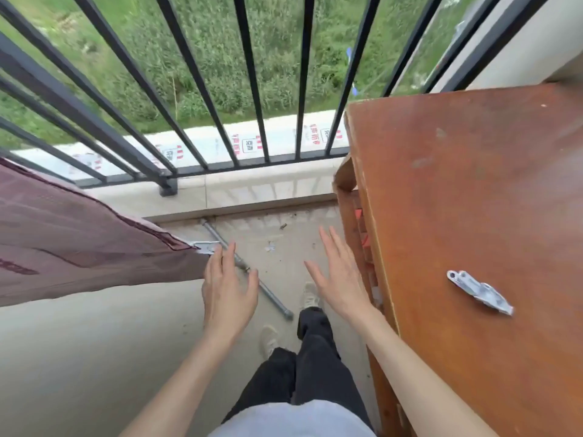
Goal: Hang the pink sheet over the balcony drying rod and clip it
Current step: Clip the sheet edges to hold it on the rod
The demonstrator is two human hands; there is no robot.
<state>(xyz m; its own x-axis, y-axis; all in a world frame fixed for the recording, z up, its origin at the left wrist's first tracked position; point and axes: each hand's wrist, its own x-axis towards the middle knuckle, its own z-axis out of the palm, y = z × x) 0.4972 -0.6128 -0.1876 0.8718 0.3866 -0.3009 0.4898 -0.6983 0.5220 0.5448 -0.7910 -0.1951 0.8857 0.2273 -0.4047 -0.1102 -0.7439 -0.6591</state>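
The pink sheet (pixel 79 238) hangs draped at the left, its right corner pointing toward the middle. A metal clip (pixel 206 247) grips that corner. My left hand (pixel 228 293) hovers just right of the clipped corner with fingers spread, its fingertips close to the clip, holding nothing. Further right, my right hand (pixel 339 272) is raised, flat and empty, near the wooden table's edge. A second metal clip (pixel 479 292) lies loose on the table top. The rod under the sheet is hidden by the fabric.
A worn reddish-brown wooden table (pixel 457 184) fills the right side. Black balcony railing bars (pixel 249 83) run across the top above a stone ledge. A grey metal pipe (pixel 271 294) lies on the concrete floor near my feet.
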